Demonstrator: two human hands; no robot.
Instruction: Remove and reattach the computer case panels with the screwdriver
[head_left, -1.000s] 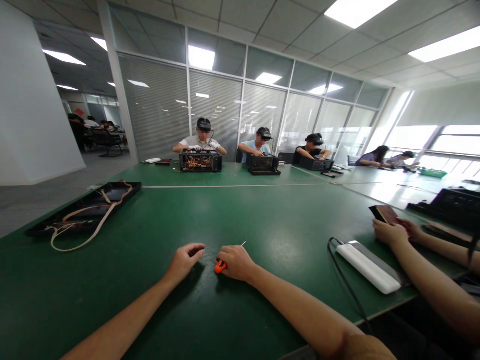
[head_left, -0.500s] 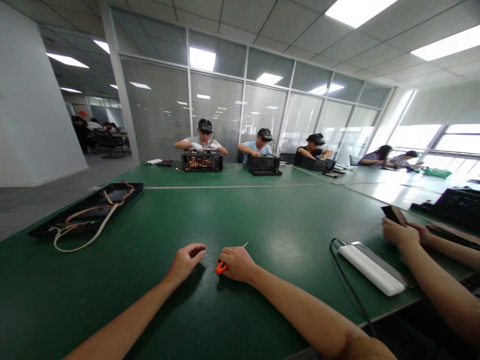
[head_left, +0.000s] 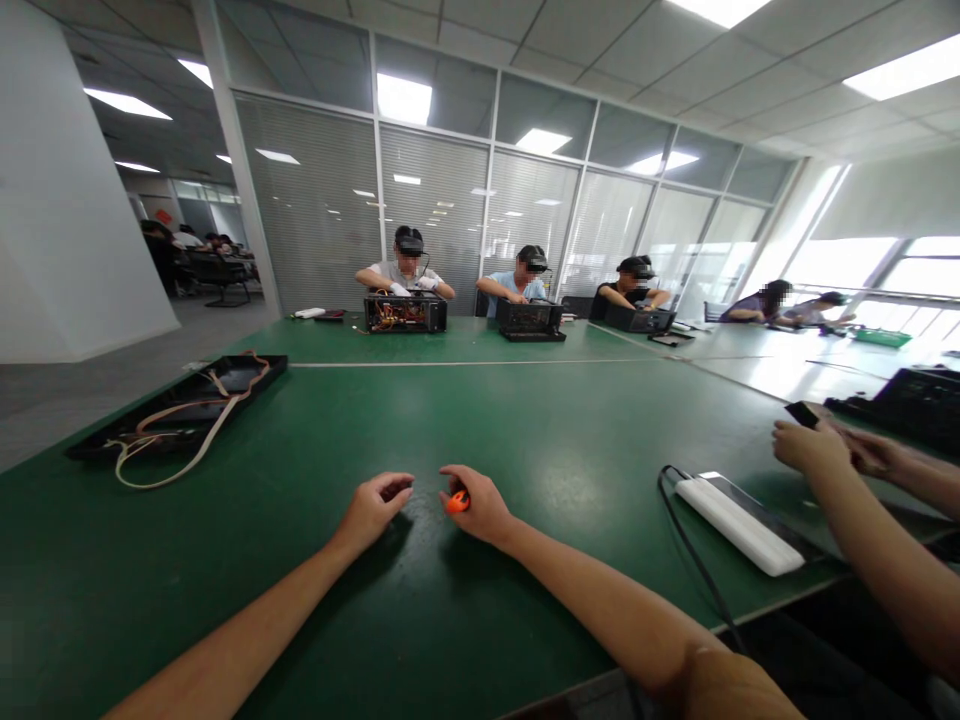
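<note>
The right hand (head_left: 480,508) is closed around an orange-handled screwdriver (head_left: 456,501). Only a bit of the orange handle shows, between the thumb and the bent fingers, on the side facing the left hand; the shaft is hidden. The left hand (head_left: 373,510) rests just beside it on the green table (head_left: 540,420), apart from the screwdriver. Its fingers are curled in toward the thumb, and whether they pinch anything small cannot be told. Both forearms lie on the table, angled in toward each other. Well to the right of the right hand lies a white power bank (head_left: 739,525) with a black cable (head_left: 686,545) looping from its near end. Beyond that, a co-worker's hands (head_left: 814,447) hold a dark phone (head_left: 802,413). Far out to the left of the left hand sits a black tray (head_left: 247,372) with pale cords (head_left: 169,450) spilling over its edge. Across the table, other people work at open computer cases (head_left: 405,312).
</note>
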